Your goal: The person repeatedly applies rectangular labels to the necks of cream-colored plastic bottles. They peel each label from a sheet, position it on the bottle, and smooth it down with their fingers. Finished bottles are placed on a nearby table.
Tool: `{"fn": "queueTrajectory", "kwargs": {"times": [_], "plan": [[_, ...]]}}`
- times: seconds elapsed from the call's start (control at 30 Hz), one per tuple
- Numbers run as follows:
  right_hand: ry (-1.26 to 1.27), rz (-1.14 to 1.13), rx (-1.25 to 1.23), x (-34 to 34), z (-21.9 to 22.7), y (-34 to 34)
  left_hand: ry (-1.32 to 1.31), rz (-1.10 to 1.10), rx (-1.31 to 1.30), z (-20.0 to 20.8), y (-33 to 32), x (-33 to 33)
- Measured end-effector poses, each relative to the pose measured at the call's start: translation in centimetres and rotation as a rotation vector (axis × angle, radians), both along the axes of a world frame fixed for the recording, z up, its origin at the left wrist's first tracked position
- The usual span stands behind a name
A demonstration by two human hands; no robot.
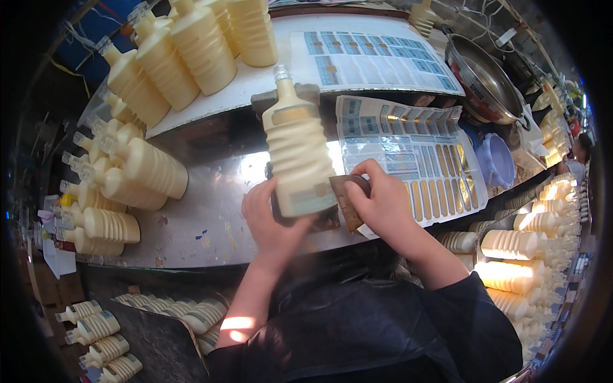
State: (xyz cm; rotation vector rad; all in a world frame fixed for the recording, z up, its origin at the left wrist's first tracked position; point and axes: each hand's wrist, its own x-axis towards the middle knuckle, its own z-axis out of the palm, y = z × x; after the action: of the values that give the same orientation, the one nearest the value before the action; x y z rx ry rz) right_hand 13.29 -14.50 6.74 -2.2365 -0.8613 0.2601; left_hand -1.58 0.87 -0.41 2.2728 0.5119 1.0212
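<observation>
A cream-coloured bottle point(297, 143) with rippled sides and a clear neck lies before me, its neck pointing away and propped on a dark rest. My left hand point(268, 217) grips its lower left side, thumb along the base. A gold label sits near its shoulder, and a pale bluish label point(310, 196) lies low on its face. In my right hand point(383, 198) is a flat brown scraper point(348, 207), pinched between thumb and fingers. The scraper's edge is against or very close to the bottle's lower right side; I cannot tell which.
Label sheets point(408, 153) in blue and gold lie right of the bottle, with another sheet point(377, 60) on the raised white board. Cream bottles point(153, 172) crowd the left. A metal pan point(485, 80) and lavender basin point(495, 159) stand right. More bottles point(511, 246) lie lower right.
</observation>
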Motion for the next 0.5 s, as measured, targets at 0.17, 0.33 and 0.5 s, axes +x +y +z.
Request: {"fn": "queueTrajectory", "kwargs": {"times": [0.17,0.33,0.5], "plan": [[0.188,0.075,0.165,-2.9,0.6,0.3,-0.016,-0.016,-0.343,-1.0,0.0,0.8],[0.165,0.118,0.027,-2.5,-0.4,0.2,-0.103,-0.002,-0.616,-1.2,-0.5,1.8],[0.342,-0.063,0.155,-0.6,-4.3,-1.7,-0.220,-0.098,-0.671,-2.0,-0.6,2.0]]}}
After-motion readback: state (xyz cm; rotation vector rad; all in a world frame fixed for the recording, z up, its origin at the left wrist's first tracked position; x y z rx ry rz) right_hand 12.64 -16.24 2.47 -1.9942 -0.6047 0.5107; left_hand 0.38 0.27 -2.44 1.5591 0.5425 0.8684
